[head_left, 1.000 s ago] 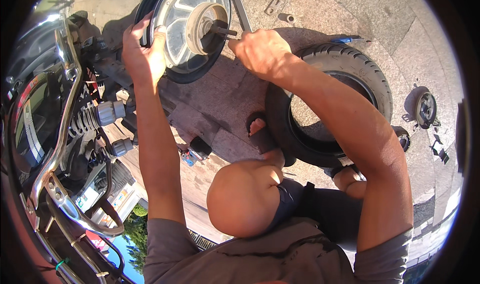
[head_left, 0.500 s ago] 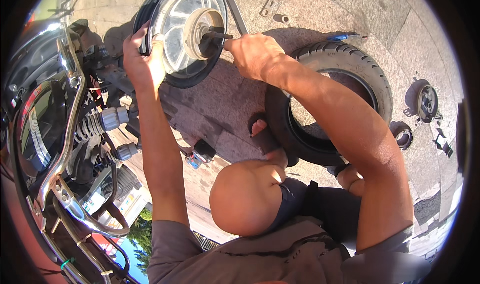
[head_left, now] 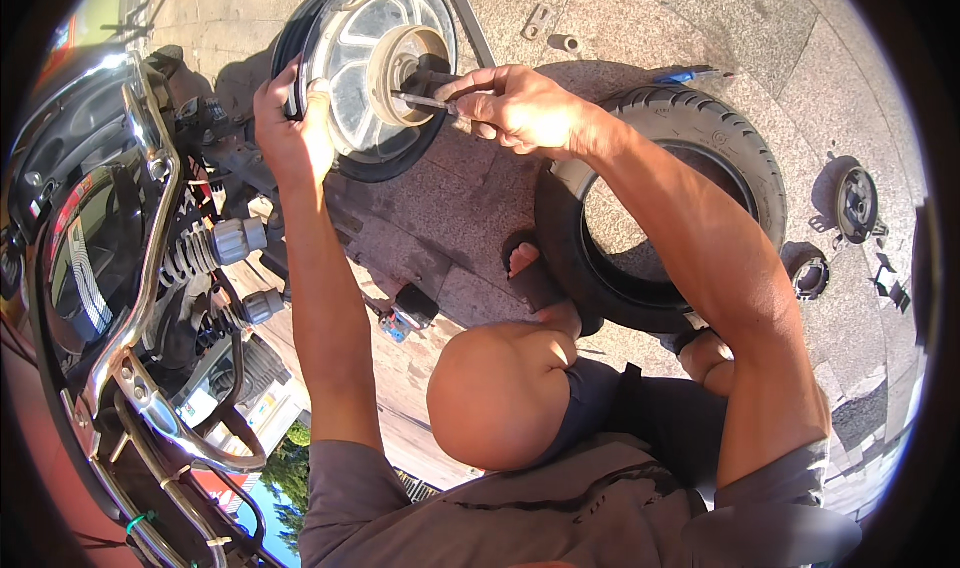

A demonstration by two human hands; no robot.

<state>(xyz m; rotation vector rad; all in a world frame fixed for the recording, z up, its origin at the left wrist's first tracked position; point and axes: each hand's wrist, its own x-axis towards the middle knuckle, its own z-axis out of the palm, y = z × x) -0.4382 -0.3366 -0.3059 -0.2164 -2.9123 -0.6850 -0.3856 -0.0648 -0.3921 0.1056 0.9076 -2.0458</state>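
On wheel rim, left fingers clasped, right fingers pinching rod

I can make out pale lettering on a red panel and dark characters on the grey-brown T-shirt; the tyre seems to carry moulded sidewall marks, too small for me to read.

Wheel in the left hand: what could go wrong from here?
The wheel might tip or roll if the left hand loosens, since that hand alone seems to steady it. The thin tool in the right hand has its tip at the collar and could slip, perhaps scraping metal or knuckles.
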